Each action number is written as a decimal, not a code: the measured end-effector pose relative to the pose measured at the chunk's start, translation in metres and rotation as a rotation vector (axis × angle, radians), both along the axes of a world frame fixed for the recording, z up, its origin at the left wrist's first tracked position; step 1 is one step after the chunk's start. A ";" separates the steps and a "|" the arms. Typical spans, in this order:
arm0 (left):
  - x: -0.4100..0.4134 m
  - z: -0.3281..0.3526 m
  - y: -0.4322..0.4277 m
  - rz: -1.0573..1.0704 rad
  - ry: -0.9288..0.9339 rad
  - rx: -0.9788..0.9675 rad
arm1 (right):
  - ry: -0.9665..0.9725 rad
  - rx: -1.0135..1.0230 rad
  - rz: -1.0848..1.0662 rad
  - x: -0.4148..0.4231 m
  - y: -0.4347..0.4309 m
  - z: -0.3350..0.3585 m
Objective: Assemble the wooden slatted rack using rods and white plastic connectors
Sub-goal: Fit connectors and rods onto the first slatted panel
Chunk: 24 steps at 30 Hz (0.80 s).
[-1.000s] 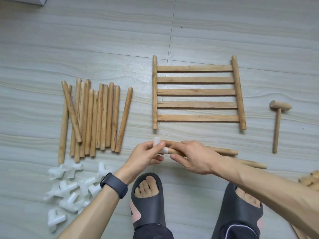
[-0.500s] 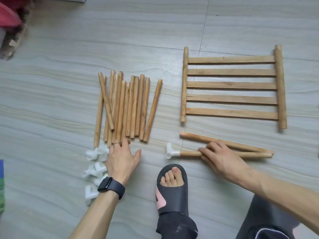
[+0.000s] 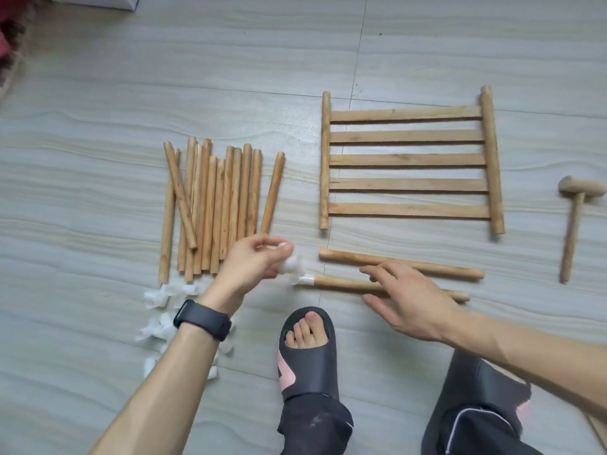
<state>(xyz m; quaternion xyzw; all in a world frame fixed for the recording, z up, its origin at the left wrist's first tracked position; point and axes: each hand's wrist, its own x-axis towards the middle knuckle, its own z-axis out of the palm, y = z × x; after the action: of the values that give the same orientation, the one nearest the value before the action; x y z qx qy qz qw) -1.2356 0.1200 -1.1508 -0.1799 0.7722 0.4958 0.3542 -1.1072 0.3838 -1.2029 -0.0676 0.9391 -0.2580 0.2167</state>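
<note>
Left fingers (image 3: 254, 243) pinch a connector (image 3: 290, 266) near the rod pile (image 3: 213, 205); right fingers (image 3: 391, 274), straight, spread over two rods (image 3: 453, 271).

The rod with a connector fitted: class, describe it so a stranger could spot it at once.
Find the slatted panel on the floor. This side of it lie a far rod and a near rod. Only the near rod has a white connector on its left end.
</note>
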 end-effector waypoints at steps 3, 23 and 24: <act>-0.001 0.007 0.055 0.113 -0.188 0.427 | -0.232 -0.377 -0.338 -0.010 0.014 0.038; 0.051 -0.044 0.155 -0.005 -0.183 0.518 | -0.432 -1.182 -1.222 0.005 0.055 0.037; 0.051 -0.045 0.155 -0.035 -0.146 0.476 | -0.437 -1.178 -1.214 0.003 0.056 0.037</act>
<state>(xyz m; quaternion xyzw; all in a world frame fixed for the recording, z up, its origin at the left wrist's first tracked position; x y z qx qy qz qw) -1.1848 0.2754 -1.1953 -0.1134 0.6090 0.6434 0.4498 -1.1044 0.4399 -1.1654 0.3941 0.4642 -0.7795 0.1469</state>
